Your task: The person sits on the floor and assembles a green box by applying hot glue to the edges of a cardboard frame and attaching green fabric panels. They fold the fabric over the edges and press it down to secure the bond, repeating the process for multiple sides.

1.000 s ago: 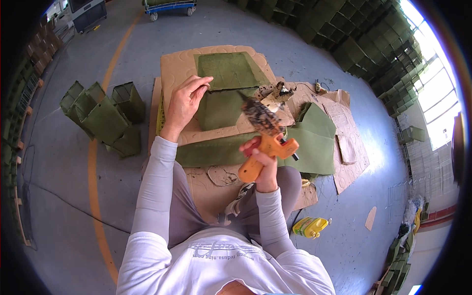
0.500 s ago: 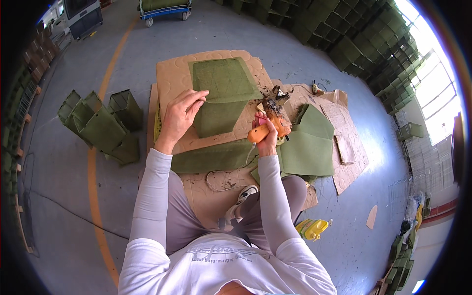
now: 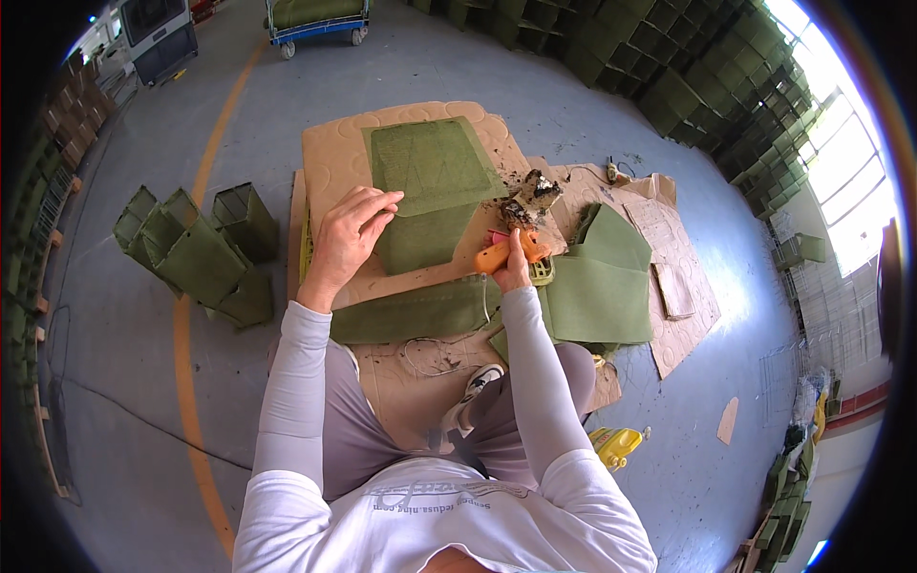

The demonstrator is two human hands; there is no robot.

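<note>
A thin green sheet (image 3: 430,158) with faint zigzag lines lies over another green piece (image 3: 430,239) on a cardboard-topped surface (image 3: 334,143). My left hand (image 3: 351,234) pinches the upper sheet near its lower left corner, thumb and fingers pressed together. To the right, my right hand (image 3: 515,267) is closed around an orange tool (image 3: 497,256) that looks like a hot glue gun, with a red part near its front and a pale cord hanging below. Beyond it sits a lump of pale, black-stained scraps (image 3: 532,196).
Folded green panels (image 3: 602,286) rest on cardboard at right; a green roll (image 3: 411,313) lies before my legs. Open green boxes (image 3: 196,248) stand at left on the floor. A yellow jug (image 3: 616,444) is by my right knee. Green boxes (image 3: 659,76) are stacked far right; a blue cart (image 3: 320,29) stands beyond.
My right hand and the orange tool have shifted slightly, and the tool is turned more sideways. The upper sheet's near edge sits closer to me. My left hand has moved slightly nearer too.
</note>
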